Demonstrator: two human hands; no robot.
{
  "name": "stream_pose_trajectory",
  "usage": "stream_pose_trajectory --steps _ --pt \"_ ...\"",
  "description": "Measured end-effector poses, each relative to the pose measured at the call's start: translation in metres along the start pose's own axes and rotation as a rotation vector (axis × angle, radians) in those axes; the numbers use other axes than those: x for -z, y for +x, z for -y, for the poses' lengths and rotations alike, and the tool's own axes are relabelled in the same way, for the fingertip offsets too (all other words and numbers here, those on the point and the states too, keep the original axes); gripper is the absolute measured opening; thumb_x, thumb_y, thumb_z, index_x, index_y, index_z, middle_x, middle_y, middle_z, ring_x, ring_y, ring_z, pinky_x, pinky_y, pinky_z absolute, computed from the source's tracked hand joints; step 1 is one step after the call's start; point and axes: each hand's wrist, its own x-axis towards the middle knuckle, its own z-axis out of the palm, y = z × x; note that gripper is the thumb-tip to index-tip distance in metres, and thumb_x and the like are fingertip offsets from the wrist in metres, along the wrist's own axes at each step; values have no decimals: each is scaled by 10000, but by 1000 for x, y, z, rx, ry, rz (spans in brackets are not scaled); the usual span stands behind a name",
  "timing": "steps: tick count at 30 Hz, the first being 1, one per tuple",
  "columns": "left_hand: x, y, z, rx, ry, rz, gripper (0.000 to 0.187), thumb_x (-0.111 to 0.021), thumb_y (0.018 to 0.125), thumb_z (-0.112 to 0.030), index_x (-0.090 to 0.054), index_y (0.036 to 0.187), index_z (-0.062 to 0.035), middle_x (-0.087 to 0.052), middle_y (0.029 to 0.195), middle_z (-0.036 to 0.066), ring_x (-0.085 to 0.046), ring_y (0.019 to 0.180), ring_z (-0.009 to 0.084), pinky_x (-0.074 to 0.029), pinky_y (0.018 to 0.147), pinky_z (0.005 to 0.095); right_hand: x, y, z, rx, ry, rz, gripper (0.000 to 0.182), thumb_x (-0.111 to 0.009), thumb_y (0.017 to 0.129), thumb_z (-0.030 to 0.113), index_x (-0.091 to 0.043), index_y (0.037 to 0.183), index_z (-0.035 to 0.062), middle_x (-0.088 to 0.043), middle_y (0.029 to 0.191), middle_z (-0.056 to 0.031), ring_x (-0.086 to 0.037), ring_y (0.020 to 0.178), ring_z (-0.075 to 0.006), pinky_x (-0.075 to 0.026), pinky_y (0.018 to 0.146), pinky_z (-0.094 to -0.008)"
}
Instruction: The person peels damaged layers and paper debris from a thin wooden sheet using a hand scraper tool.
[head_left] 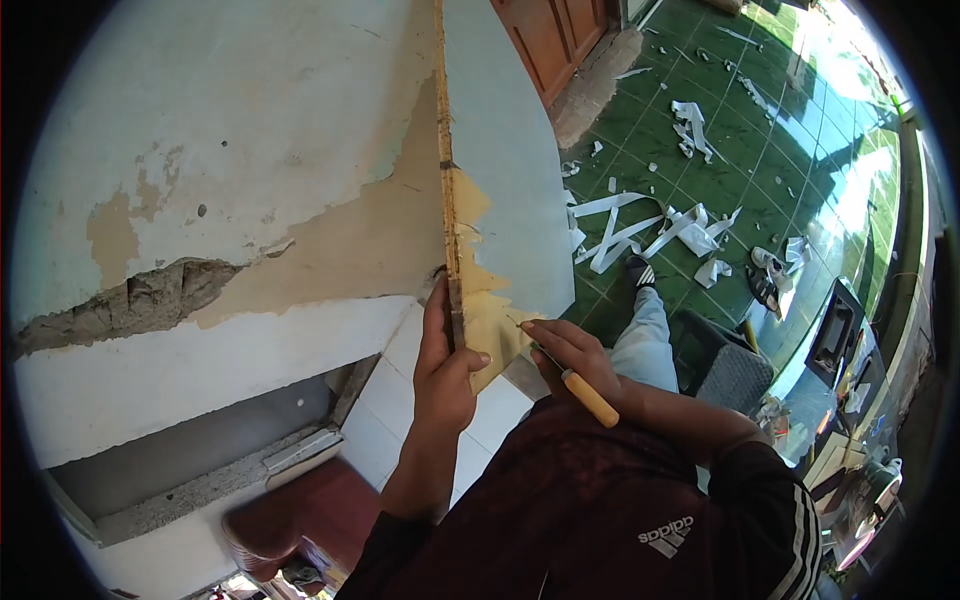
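Observation:
A tall wooden panel (520, 160) stands edge-on to me, with a pale covering on its right face. Low on that face the covering is gone in a jagged line, baring yellowish wood (485, 325). My left hand (445, 375) is closed around the panel's lower edge, thumb on the bare wood and fingers on the far side. In my right hand (575, 355) is a thin-shafted tool (590, 398) with a yellow wooden handle, which points back toward my forearm. My right fingertips are right at the torn edge of the covering.
Torn white strips (620, 230) and scraps litter the green tiled floor (740, 190) to the right. A dark grey chair (725, 365) stands beside my leg, near a cluttered table (810, 410). A damaged wall (250, 130) rises on the left, above a dark red seat (290, 520).

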Motion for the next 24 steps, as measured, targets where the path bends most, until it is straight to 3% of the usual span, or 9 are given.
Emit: stream_pose_trajectory --steps 4,8,12,13,16,17,22,23,24 --pt "-45 2 12 67 -114 75 1078 -469 710 104 -100 1704 -90 -313 1653 154 -337 1545 301 -324 1268 424 21 -2 13 104 -88 -128 475 -719 915 -26 -622 1379 -48 -700 1251 -217 -721 1060 -372 -601 896 -430" --pt "-82 0 17 80 -114 84 1081 -470 712 90 -91 1701 -131 -359 1599 151 -403 1488 300 -369 1242 425 32 -1 -12 -213 -97 -233 471 -722 911 -27 -637 1373 -51 -697 1246 -226 -717 1053 -389 -603 901 -436" --pt "-102 1 20 68 -90 81 1071 -468 717 88 -91 1697 -124 -350 1602 163 -400 1493 311 -377 1239 426 60 3 4 113 -73 -271 420 -718 911 -15 -676 1328 -30 -712 1201 -229 -726 979 -370 -610 855 -420" --pt "-104 2 21 63 -84 84 1068 -466 718 87 -90 1696 -122 -347 1603 165 -397 1497 314 -379 1238 426 64 0 -6 64 -34 -258 347 -726 965 76 -685 1290 -38 -737 1140 -196 -741 964 -316 -603 836 -403" --pt "-108 3 16 63 -44 51 1039 -503 769 87 -66 1693 -97 -334 1622 173 -370 1516 326 -352 1247 432 77 4 -30 -738 424 -242 346 -736 1009 190 -684 1244 -58 -756 1070 -160 -736 947 -238 -591 820 -381" --pt "-111 5 19 -54 93 35 1002 -524 789 68 -108 1687 -88 -354 1617 175 -386 1507 325 -345 1245 441 85 4 -38 -913 525 -331 397 -727 1039 292 -684 1199 -69 -765 1030 -122 -713 938 -178 -573 830 -349" --pt "-99 8 1 -501 818 -61 840 -658 858 28 -322 1623 -49 -388 1626 178 -389 1506 311 -330 1209 468 127 17 -30 -767 832 -385 369 -703 1059 266 -679 1223 -63 -757 1114 -111 -699 979 -183 -556 903 -349" --pt "-106 10 -5 -639 809 -74 619 -714 873 -13 -553 1470 -43 -535 1526 158 -444 1459 313 -348 1162 482 136 19 -27 -766 866 -357 343 -682 1069 230 -666 1239 -68 -752 1155 -126 -700 1031 -201 -556 926 -369" --pt "-108 12 -12 -697 933 -53 542 -732 880 -37 -602 1407 -45 -583 1468 147 -464 1435 318 -348 1154 484 144 25 -18 -767 901 -327 319 -661 1080 195 -652 1255 -72 -746 1196 -142 -701 1084 -220 -556 949 -389"
